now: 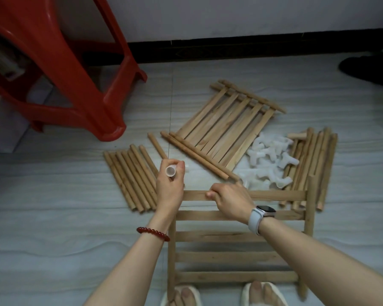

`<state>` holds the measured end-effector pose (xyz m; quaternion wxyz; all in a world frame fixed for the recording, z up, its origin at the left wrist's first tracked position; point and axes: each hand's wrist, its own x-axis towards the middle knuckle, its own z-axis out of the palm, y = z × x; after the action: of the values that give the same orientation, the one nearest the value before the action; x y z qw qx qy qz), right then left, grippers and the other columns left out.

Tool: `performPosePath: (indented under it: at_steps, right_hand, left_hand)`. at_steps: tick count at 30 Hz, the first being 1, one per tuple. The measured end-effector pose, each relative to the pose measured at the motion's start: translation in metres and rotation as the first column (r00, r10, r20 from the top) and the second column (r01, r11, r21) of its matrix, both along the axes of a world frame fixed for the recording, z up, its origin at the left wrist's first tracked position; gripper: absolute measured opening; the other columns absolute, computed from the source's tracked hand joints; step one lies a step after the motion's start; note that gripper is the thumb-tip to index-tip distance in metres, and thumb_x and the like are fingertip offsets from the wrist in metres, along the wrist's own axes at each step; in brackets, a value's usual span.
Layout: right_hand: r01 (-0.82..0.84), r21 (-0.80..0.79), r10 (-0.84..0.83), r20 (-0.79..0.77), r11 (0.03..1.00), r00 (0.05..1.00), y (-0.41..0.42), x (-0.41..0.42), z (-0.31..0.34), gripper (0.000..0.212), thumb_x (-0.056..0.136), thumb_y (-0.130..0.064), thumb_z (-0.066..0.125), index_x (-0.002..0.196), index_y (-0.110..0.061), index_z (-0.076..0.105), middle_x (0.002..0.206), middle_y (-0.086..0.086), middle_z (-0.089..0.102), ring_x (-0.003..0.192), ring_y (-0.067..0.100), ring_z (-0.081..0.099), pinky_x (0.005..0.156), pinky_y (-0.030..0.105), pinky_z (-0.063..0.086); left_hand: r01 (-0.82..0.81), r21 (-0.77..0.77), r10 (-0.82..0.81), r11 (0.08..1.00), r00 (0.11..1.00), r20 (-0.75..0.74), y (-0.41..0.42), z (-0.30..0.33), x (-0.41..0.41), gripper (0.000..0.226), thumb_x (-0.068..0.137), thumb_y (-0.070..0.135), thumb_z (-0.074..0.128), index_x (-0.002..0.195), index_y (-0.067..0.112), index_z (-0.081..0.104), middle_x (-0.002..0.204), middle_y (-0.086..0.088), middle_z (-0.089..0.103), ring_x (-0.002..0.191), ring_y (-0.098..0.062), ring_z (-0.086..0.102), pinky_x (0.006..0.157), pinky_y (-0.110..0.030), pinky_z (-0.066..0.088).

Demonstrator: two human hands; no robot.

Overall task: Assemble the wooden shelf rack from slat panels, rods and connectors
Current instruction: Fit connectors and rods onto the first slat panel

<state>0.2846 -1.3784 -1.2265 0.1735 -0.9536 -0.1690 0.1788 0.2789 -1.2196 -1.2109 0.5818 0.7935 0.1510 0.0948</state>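
Connector [171,171] pinched in your left hand [169,186] fingers, right hand [229,200] fingers curled on slat panel [237,235] top slat; seat it on the near-left corner post next.

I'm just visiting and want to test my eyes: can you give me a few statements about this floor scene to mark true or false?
1. The left hand holds a white connector. True.
2. The right hand grips the top slat of the near slat panel. True.
3. The red stool stands at the right. False: it stands at the upper left.
4. The pile of white connectors lies left of the short rods. False: it lies to their right, beside the far slat panel.
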Motion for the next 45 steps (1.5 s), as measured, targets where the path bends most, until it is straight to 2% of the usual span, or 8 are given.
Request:
performPosePath:
  at_steps: [9, 16, 21, 24, 27, 30, 38, 45]
  right_hand:
    - [0.043, 0.009, -0.042, -0.061, 0.999, 0.997, 0.003, 0.002, -0.008, 0.033, 0.1, -0.041, 0.035, 0.1, -0.023, 0.064, 0.1, 0.001, 0.069, 0.096, 0.024, 0.058, 0.08, 0.034, 0.025]
    - [0.102, 0.141, -0.084, -0.128, 0.985, 0.988, -0.002, 0.027, 0.0, 0.033, 0.099, -0.031, 0.038, 0.092, -0.014, 0.065, 0.088, 0.002, 0.065, 0.083, 0.026, 0.058, 0.069, 0.036, 0.046]
    - [0.204, -0.138, -0.222, -0.137, 0.969, 0.965, -0.051, 0.074, -0.022, 0.032, 0.096, -0.018, 0.04, 0.123, -0.013, 0.056, 0.121, 0.015, 0.06, 0.108, 0.033, 0.055, 0.083, 0.037, 0.046]
    - [0.198, -0.261, -0.252, -0.192, 0.945, 0.949, -0.074, 0.093, -0.046, 0.04, 0.095, -0.027, 0.049, 0.133, -0.015, 0.048, 0.13, 0.015, 0.053, 0.12, 0.031, 0.047, 0.092, 0.037, 0.044]
    - [0.185, -0.303, -0.262, -0.236, 0.935, 0.936, -0.075, 0.097, -0.072, 0.042, 0.092, -0.035, 0.053, 0.131, -0.019, 0.05, 0.127, 0.011, 0.054, 0.119, 0.03, 0.046, 0.082, 0.035, 0.043]
    - [0.187, -0.374, -0.269, -0.179, 0.908, 0.946, -0.072, 0.1, -0.085, 0.028, 0.091, -0.031, 0.052, 0.114, -0.015, 0.06, 0.112, 0.011, 0.059, 0.095, 0.028, 0.055, 0.067, 0.03, 0.04]
    - [0.177, -0.354, -0.29, -0.296, 0.918, 0.91, -0.082, 0.091, -0.083, 0.033, 0.089, -0.008, 0.05, 0.122, -0.004, 0.056, 0.12, 0.017, 0.057, 0.105, 0.031, 0.058, 0.086, 0.036, 0.049]
    - [0.179, -0.377, -0.314, -0.334, 0.909, 0.889, -0.089, 0.089, -0.085, 0.028, 0.085, -0.035, 0.064, 0.103, -0.013, 0.063, 0.103, 0.009, 0.065, 0.091, 0.026, 0.061, 0.084, 0.037, 0.052]
  left_hand:
    - [0.046, -0.054, -0.048, 0.997, 0.998, -0.039, 0.007, -0.011, 0.002, 0.012, 0.097, 0.023, 0.049, 0.086, 0.027, 0.05, 0.065, 0.006, 0.051, 0.048, 0.003, 0.047, 0.048, -0.014, 0.04]
    - [0.088, -0.047, -0.093, 0.995, 0.988, -0.127, 0.014, -0.013, 0.038, 0.011, 0.096, 0.027, 0.049, 0.087, 0.031, 0.053, 0.077, 0.003, 0.056, 0.069, -0.011, 0.052, 0.061, -0.024, 0.044]
    - [0.094, -0.084, -0.113, 0.992, 0.96, -0.257, 0.024, -0.041, 0.048, 0.01, 0.097, 0.031, 0.049, 0.09, 0.031, 0.056, 0.091, 0.001, 0.061, 0.084, -0.012, 0.059, 0.07, -0.028, 0.049]
    - [0.092, -0.084, -0.113, 0.992, 0.949, -0.293, 0.028, -0.055, 0.051, 0.009, 0.096, 0.031, 0.051, 0.092, 0.028, 0.058, 0.091, 0.002, 0.062, 0.082, -0.01, 0.059, 0.064, -0.021, 0.047]
    - [0.122, -0.041, -0.129, 0.992, 0.946, -0.298, 0.031, -0.065, 0.056, 0.007, 0.094, 0.03, 0.054, 0.092, 0.026, 0.061, 0.09, 0.006, 0.061, 0.078, -0.007, 0.057, 0.061, -0.018, 0.043]
    - [0.146, -0.003, -0.141, 0.989, 0.949, -0.283, 0.032, -0.069, 0.059, 0.003, 0.091, 0.024, 0.058, 0.091, 0.024, 0.062, 0.094, 0.005, 0.062, 0.088, -0.013, 0.058, 0.067, -0.024, 0.042]
    - [0.194, 0.239, -0.11, 0.951, 0.939, -0.326, 0.033, -0.064, 0.062, 0.014, 0.092, 0.025, 0.057, 0.102, 0.018, 0.064, 0.114, -0.004, 0.061, 0.11, -0.019, 0.053, 0.085, -0.028, 0.04]
    - [0.239, 0.45, -0.094, 0.86, 0.942, -0.321, 0.027, -0.062, 0.059, 0.021, 0.096, 0.021, 0.049, 0.111, 0.013, 0.061, 0.106, -0.007, 0.064, 0.101, -0.023, 0.059, 0.075, -0.029, 0.046]
